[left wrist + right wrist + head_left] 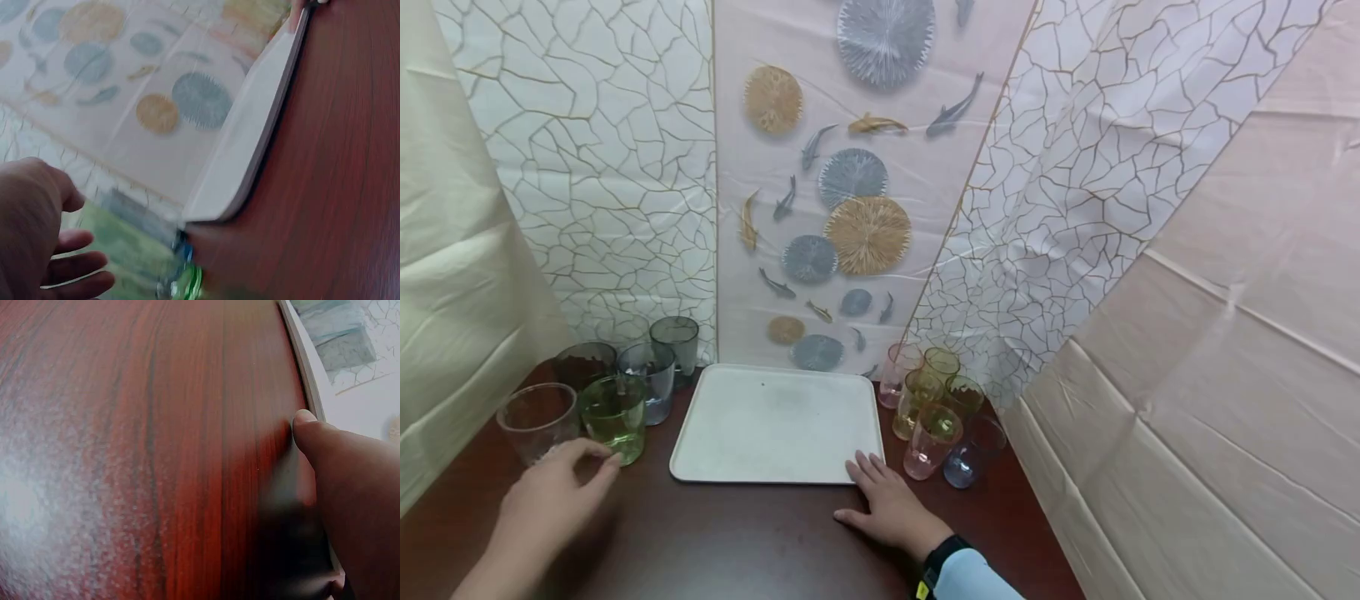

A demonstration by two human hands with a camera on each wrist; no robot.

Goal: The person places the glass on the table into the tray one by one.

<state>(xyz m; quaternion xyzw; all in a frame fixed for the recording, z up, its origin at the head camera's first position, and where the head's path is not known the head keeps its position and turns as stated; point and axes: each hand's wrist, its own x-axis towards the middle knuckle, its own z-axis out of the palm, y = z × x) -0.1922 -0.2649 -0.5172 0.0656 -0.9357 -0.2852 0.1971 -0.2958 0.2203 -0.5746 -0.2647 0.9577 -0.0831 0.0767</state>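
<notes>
A white rectangular tray (778, 425) lies flat on the dark red-brown table. My right hand (891, 512) is at the tray's front right corner, its fingers stretched out and touching the rim. In the right wrist view its thumb (306, 419) lies along the tray's edge. My left hand (553, 496) is in front of a green glass (615, 421), beside a clear glass (537, 417). In the left wrist view its fingers (78, 265) are parted and hold nothing; the green glass (115, 240) is just beyond them.
Behind the green glass stand a bluish glass (649, 383), a grey glass (675, 346) and a dark glass (583, 362). Right of the tray is a cluster of pink, yellow and blue glasses (932, 442). Patterned cloth (820, 192) hangs behind and beside the table.
</notes>
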